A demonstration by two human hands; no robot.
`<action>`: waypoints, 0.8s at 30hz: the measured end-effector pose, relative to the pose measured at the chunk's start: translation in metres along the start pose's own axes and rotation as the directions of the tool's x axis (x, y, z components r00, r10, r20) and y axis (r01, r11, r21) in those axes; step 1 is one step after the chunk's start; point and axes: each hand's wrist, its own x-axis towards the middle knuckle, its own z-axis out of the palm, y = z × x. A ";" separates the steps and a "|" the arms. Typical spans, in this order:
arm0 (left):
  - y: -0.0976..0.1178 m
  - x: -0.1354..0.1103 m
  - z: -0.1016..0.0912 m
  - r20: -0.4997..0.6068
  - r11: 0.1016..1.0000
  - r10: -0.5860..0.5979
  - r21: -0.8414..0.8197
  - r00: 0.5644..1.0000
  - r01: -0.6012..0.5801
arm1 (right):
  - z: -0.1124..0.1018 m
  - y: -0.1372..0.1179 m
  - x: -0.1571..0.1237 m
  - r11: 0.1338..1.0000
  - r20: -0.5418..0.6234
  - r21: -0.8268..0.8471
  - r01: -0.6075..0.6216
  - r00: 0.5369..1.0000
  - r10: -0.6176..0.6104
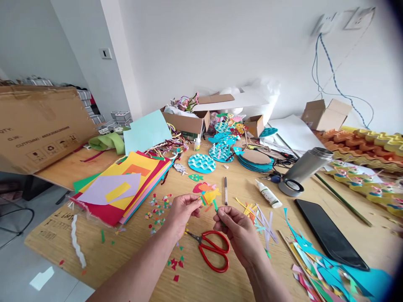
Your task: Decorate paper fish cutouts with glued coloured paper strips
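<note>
My left hand point(182, 212) pinches a yellow paper fish point(211, 196) by one end, above the middle of the table. A narrow green paper strip point(215, 205) is gripped between the thumb and fingers of my right hand point(236, 228), its upper end close to the fish's edge. Below the hands lie scissors with red handles point(227, 249), their blades pointing left. Behind the yellow fish are a red and orange paper fish point(199, 187) and a green paper fish point(195, 178). Small paper bits point(156, 209) are scattered left of my left hand.
Coloured paper sheets point(107, 193) are stacked at left. A pen point(226, 191), a glue bottle point(268, 193), a steel flask point(310, 165) and a black phone point(330, 233) lie to the right, near paper strips point(262, 222). Blue wavy discs point(202, 163) and boxes point(182, 121) are behind.
</note>
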 end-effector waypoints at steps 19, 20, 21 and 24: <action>0.001 -0.001 0.003 0.000 0.996 -0.085 -0.009 0.996 0.085 | -0.004 0.006 0.003 0.983 -0.174 -0.141 0.118 0.974 -0.142; 0.001 -0.001 0.003 -0.001 0.996 -0.086 -0.010 0.996 0.086 | -0.003 0.006 0.003 0.983 -0.166 -0.139 0.118 0.976 -0.140; 0.001 0.000 0.003 -0.003 0.996 -0.088 -0.011 0.996 0.088 | -0.002 0.006 0.002 0.985 -0.156 -0.132 0.115 0.978 -0.135; 0.001 0.000 0.003 -0.001 0.996 -0.092 -0.012 0.996 0.092 | 0.000 0.005 0.001 0.993 -0.145 -0.084 0.081 0.985 -0.092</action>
